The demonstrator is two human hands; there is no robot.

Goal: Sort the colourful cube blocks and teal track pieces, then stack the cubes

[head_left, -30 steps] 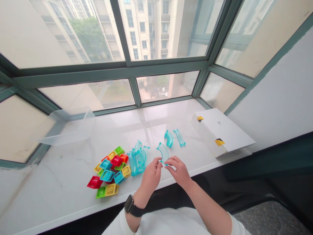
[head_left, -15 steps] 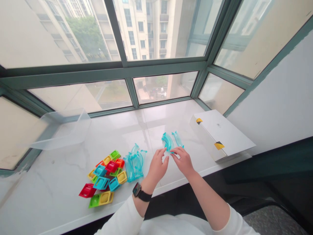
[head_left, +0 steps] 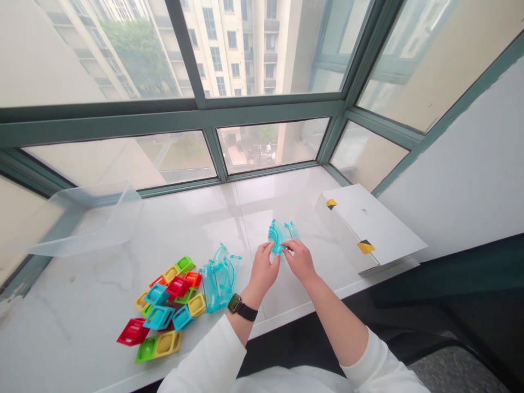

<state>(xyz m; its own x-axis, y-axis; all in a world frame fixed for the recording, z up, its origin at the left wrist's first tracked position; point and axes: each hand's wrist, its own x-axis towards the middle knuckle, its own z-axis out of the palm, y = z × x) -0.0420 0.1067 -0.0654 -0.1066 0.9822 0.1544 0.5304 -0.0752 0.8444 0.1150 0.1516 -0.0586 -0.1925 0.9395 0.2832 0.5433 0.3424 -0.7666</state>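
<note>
Between my two hands is a clear turquoise curved track piece, its near end pinched from both sides. My left hand, with a watch on its wrist, grips it on the left with thumb and fingers. My right hand holds the same end from the right. Just behind my right fingers lies another turquoise plastic piece, partly covered. Left of my left hand, a pile of turquoise track pieces rests on the white counter.
Red, green, yellow and blue plastic blocks are heaped at the left. A clear plastic bin stands behind them near the window. At the right sits a white box with yellow-black tabs. The white counter ends in a front edge.
My hands have closed in on the near end of the curved piece. The view has shifted slightly, so the piles appear further left and lower.
</note>
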